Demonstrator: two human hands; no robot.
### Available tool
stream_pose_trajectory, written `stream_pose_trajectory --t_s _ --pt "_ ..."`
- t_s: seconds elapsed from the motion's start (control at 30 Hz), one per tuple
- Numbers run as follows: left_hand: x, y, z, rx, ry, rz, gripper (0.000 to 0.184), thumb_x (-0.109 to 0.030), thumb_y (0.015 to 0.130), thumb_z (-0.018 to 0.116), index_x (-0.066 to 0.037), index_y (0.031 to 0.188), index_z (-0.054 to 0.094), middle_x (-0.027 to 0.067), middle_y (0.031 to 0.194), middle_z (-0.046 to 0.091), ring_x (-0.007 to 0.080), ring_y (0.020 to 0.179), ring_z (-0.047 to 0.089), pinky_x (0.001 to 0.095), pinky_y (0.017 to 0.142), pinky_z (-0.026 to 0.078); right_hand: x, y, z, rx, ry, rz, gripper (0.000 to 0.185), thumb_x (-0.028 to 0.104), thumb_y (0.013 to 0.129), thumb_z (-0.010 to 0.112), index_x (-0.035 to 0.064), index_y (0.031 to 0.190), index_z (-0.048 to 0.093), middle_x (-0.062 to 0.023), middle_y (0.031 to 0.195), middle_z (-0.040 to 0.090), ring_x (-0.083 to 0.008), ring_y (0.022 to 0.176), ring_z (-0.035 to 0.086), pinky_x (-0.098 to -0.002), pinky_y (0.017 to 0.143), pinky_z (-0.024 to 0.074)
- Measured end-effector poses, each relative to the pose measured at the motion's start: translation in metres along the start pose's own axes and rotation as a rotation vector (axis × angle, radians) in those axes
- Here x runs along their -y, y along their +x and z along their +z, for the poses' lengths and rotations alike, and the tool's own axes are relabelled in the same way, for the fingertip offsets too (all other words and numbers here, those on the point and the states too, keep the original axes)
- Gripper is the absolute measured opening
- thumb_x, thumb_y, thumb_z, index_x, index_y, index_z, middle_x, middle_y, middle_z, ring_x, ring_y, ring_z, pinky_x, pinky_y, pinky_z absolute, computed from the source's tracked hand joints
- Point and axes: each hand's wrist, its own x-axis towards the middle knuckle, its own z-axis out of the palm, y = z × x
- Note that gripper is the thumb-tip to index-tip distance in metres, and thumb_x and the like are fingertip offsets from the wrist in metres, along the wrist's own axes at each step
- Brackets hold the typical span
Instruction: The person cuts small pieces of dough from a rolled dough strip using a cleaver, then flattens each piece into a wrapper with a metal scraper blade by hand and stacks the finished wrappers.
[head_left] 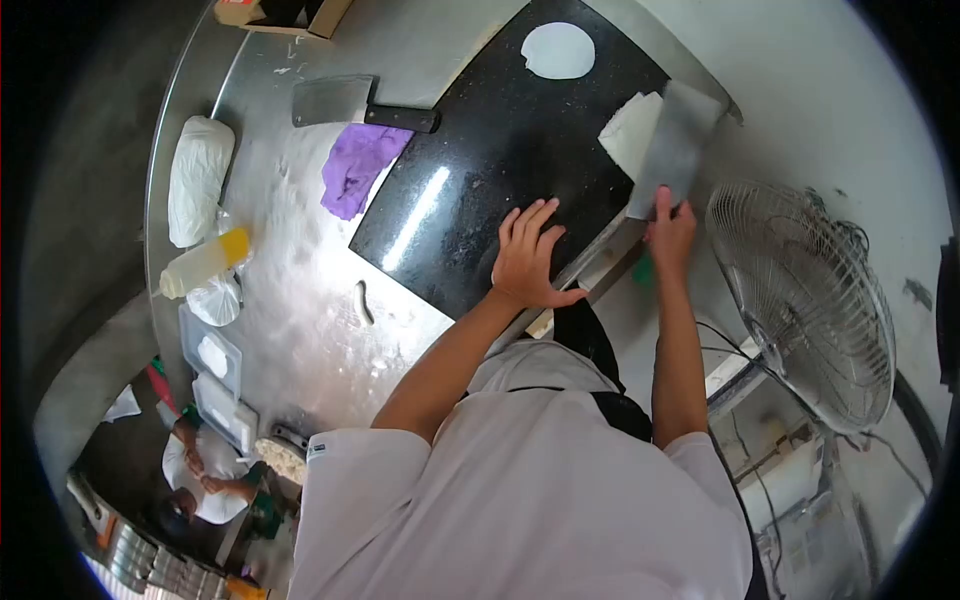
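My left hand (527, 258) lies near the front edge of a black slab (480, 200), fingers stretched out and thumb spread, with nothing in it. My right hand (670, 237) grips a cleaver (682, 140) at the slab's right edge. Its broad grey blade points away from me; the handle is hidden in my fingers. Partly behind the blade lies a white piece (630, 133), cloth or paper as far as I can tell. A flat, round white piece (558, 51), like rolled dough, rests at the slab's far end.
Left of the slab are a second cleaver (334, 101) and a purple cloth (358, 168). A white bag (201, 180), a yellow-capped bottle (205, 263) and plastic containers (225, 410) line the table's left side. A metal fan (805, 300) stands right. Another person (205, 465) is at lower left.
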Motion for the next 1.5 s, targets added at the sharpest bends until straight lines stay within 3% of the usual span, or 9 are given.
stream_pose_trajectory --t_s 0.17,0.4,0.5,0.63,0.83,1.0,1.3,1.37,1.5 --pt "0.001 0.003 -0.005 -0.089 -0.033 0.101 0.081 -0.054 0.063 0.085 -0.006 0.122 0.056 0.0197 0.150 0.047 0.0392 0.143 0.040 0.0582 0.117 0.023 0.011 -0.043 -0.006 -0.074 -0.015 -0.070 0.055 0.051 0.098 0.067 -0.0039 0.101 0.064 -0.0087 0.069 0.061 -0.0174 0.051 0.056 -0.0353 0.047 0.0421" --pt "0.008 0.032 -0.012 -0.383 -0.197 -0.111 0.072 -0.043 0.080 0.080 -0.003 0.132 0.051 0.0253 0.155 0.038 0.0432 0.139 0.041 0.0560 0.115 0.027 -0.062 -0.181 -0.025 -0.153 0.072 0.037 0.052 0.053 0.098 0.068 0.0011 0.093 0.062 -0.0073 0.063 0.058 -0.0164 0.047 0.055 -0.0337 0.044 0.0423" --pt "0.018 0.005 -0.010 -0.008 0.309 0.220 0.071 -0.041 0.089 0.074 -0.001 0.140 0.046 0.0267 0.154 0.038 0.0432 0.137 0.041 0.0567 0.116 0.026 -0.093 -0.206 -0.016 -0.095 0.014 0.118 0.052 0.051 0.096 0.070 -0.0009 0.100 0.066 -0.0101 0.073 0.065 -0.0192 0.058 0.062 -0.0359 0.052 0.0478" --pt "0.048 0.053 -0.027 -0.456 -0.268 -0.202 0.073 -0.047 0.095 0.066 0.000 0.146 0.042 0.0275 0.159 0.030 0.0437 0.147 0.029 0.0558 0.121 0.022 -0.089 -0.220 0.008 0.190 -0.069 -0.156 0.060 0.050 0.088 0.079 -0.0015 0.118 0.070 -0.0158 0.102 0.076 -0.0261 0.093 0.071 -0.0423 0.084 0.0534" --pt "0.013 -0.042 -0.017 0.250 0.444 -0.069 0.113 -0.077 0.074 0.071 -0.012 0.159 0.036 0.0220 0.169 0.019 0.0403 0.158 0.012 0.0752 0.117 0.005 -0.060 -0.175 0.060 0.592 -0.230 -0.374 0.064 0.046 0.078 0.086 0.0009 0.120 0.069 -0.0197 0.108 0.075 -0.0389 0.100 0.072 -0.0447 0.088 0.0552" --pt "0.012 -0.004 -0.013 0.261 0.490 0.067 0.122 -0.086 0.064 0.071 -0.019 0.160 0.036 0.0117 0.170 0.022 0.0406 0.158 0.012 0.0816 0.112 0.008 -0.028 -0.178 0.048 0.427 -0.547 -0.246 0.087 0.041 0.060 0.097 -0.0008 0.125 0.058 -0.0262 0.102 0.073 -0.0432 0.103 0.070 -0.0501 0.089 0.0549" --pt "0.038 0.033 -0.018 0.296 0.504 0.216 0.122 -0.082 0.061 0.075 -0.024 0.161 0.035 0.0127 0.173 0.014 0.0383 0.160 0.004 0.0782 0.116 0.005 -0.040 -0.144 0.066 0.383 -0.213 -0.690 0.087 0.044 0.061 0.096 -0.0066 0.120 0.056 -0.0314 0.097 0.070 -0.0474 0.093 0.071 -0.0510 0.084 0.0568" --pt "0.029 -0.011 -0.030 0.487 0.523 0.228 0.122 -0.085 0.059 0.074 -0.025 0.159 0.041 0.0153 0.173 0.013 0.0426 0.159 0.002 0.0810 0.113 0.003 -0.051 -0.186 0.066 0.509 -0.429 -0.358 0.088 0.047 0.062 0.095 -0.0062 0.121 0.056 -0.0344 0.100 0.069 -0.0472 0.096 0.070 -0.0500 0.086 0.0571" --pt "0.030 0.012 -0.018 0.488 0.456 0.351 0.121 -0.091 0.059 0.066 -0.025 0.158 0.044 0.0145 0.172 0.020 0.0464 0.157 0.012 0.0843 0.109 0.004 -0.050 -0.192 0.065 0.311 -0.462 -0.407 0.085 0.050 0.067 0.092 -0.0037 0.122 0.054 -0.0319 0.097 0.070 -0.0488 0.093 0.070 -0.0507 0.084 0.0569"
